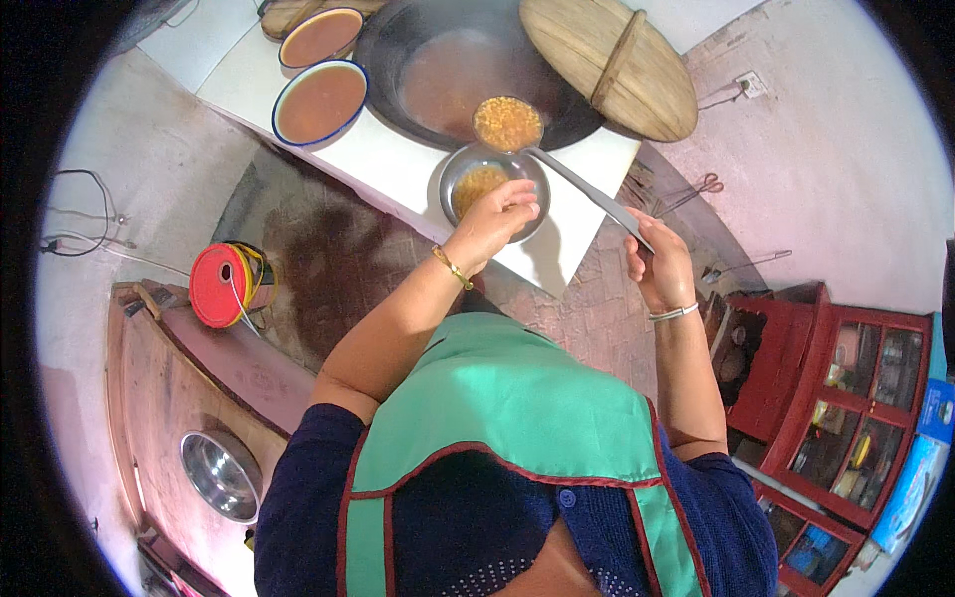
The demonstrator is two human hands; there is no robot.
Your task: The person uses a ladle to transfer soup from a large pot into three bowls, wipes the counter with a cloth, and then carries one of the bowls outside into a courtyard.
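Note:
My right hand [662, 261] is closed round the end of a long dark ladle handle. The ladle's bowl [508, 124], heaped with small yellow kernels or beans, is above the near rim of a big dark wok [403, 85]. Brownish, steamy liquid fills the wok. Just below the ladle, a metal bowl [453, 167] at the white counter's near edge contains more yellow pieces. My left hand [497, 219] is over this bowl's near side, fingers loosely stretched, nothing seen in them. It hides part of the rim, so I cannot tell whether it touches the bowl.
Two blue-rimmed basins [320, 102] of brown liquid stand left of the wok on the white counter [398, 169]. A round wooden lid [652, 75] leans at its right. A red-lidded bucket [221, 286] is at left, tongs [696, 189] at right, and a red cabinet [821, 383] lower right.

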